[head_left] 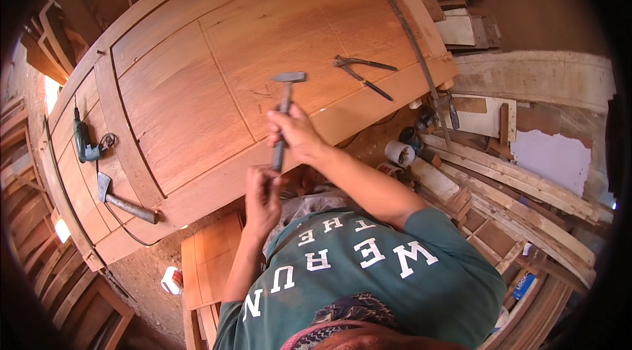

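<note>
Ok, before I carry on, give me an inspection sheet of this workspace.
Surface: panelled wooden door, lying flat; a long dark bar crosses its right end.
Working things: hammer, held above the door; small thin pieces, possibly nails, show just left of it.
Clutter: pincers right of the hammer; green drill and hatchet at the door's left end.
Hands: right hand grips the hammer's handle; left hand is at its lower end, contact unclear.
Cables: dark cord runs past the hatchet to the door's near edge.
Surroundings: timber lengths at right.
</note>
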Tool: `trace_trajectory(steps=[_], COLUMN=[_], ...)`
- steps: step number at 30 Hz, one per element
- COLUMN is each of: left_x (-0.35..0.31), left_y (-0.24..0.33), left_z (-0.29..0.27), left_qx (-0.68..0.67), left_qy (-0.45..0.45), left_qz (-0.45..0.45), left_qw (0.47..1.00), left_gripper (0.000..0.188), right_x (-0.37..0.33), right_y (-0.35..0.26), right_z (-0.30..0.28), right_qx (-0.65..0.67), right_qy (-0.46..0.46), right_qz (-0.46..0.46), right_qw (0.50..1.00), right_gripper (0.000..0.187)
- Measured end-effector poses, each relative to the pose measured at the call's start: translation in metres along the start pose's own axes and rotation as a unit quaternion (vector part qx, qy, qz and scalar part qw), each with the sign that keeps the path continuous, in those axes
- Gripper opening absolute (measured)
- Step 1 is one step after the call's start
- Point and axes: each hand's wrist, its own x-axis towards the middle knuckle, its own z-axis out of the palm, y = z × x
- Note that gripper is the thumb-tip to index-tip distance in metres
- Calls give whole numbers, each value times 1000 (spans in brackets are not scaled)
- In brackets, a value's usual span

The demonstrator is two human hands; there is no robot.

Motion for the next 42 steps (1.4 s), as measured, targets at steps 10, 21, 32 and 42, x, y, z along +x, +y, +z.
trace_trajectory(steps=[10, 21, 32, 42], left_x=[0, -9, 102, 149], left_y=[-18, -43, -67, -63], left_z=[105, 172, 205, 218], left_qx=[103, 9, 181, 208], left_qy=[96, 120, 180, 196], left_qz=[29, -57, 156, 239], left_qw=[990, 991, 954, 928], left_gripper=[7, 11, 16, 20], right_x=[-38, -24, -89, -181], right_y=[-97, -110, -106, 35], right_z=[-241, -300, -325, -357], right_qx=[-655, -651, -522, -400], right_qy=[226, 311, 297, 263], right_qz=[-232, -251, -382, -152], right_qw=[682, 646, 702, 865], right_gripper=[26, 25, 24, 15])
